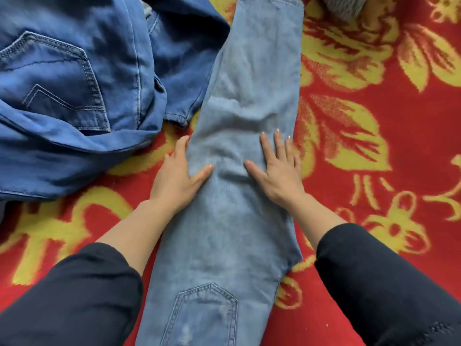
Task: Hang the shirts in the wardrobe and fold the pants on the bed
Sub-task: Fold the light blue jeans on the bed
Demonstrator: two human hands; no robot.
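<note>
Smoothing light-blue jeans (239, 221) lengthwise on the red floral blanket (374, 146): left hand (177, 178) at their left edge, right hand (277, 171) flat on top, fingers spread; soft, heavyish denim, likely best gripped at hem.

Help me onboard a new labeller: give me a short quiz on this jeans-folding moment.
1. True or false: the right hand lies flat, fingers spread, on the light blue jeans.
2. Where do the dark blue jeans lie? A) bunched up to the left of the light pair B) folded under the right hand C) hanging in a wardrobe
3. Fill in: the left hand rests at the light pair's ___ edge, thumb on the denim.
Key: 1 true; 2 A; 3 left.
</note>
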